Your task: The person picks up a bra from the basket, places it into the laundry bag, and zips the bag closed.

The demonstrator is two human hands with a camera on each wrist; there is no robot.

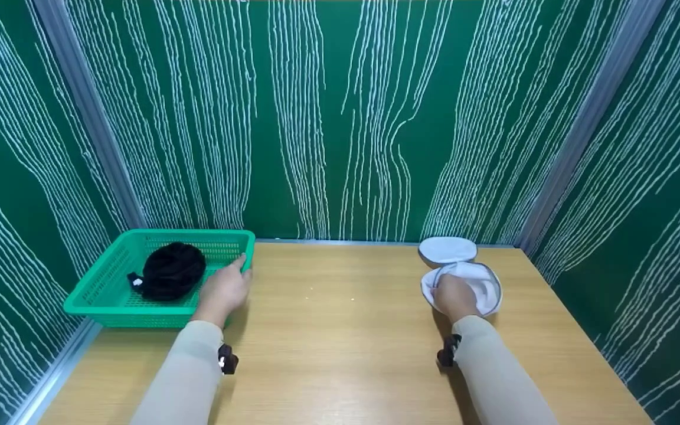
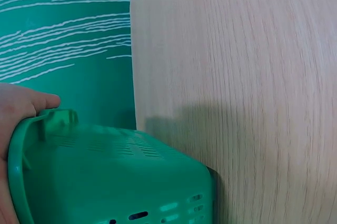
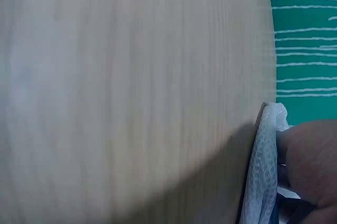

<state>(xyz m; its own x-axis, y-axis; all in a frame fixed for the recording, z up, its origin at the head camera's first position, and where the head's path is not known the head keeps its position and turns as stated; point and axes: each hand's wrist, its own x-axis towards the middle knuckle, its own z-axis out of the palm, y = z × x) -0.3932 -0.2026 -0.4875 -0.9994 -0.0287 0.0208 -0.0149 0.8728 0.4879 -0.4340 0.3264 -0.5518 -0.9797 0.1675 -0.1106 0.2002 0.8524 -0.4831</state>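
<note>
Three white-lined green walls (image 1: pixel 334 118) bordering wooden table (image 1: pixel 340 342); basket (image 1: pixel 127 310), white mesh case (image 1: pixel 486 290) atop.

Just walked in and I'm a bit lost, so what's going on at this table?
A person is working with both hands. Their left hand grips the right rim of a green basket, which has a black bundle lying in it. Their right hand reaches into an open white bag on the table; whether it grips anything there is hard to tell. The bag's lid lies folded back toward the wall.
</note>
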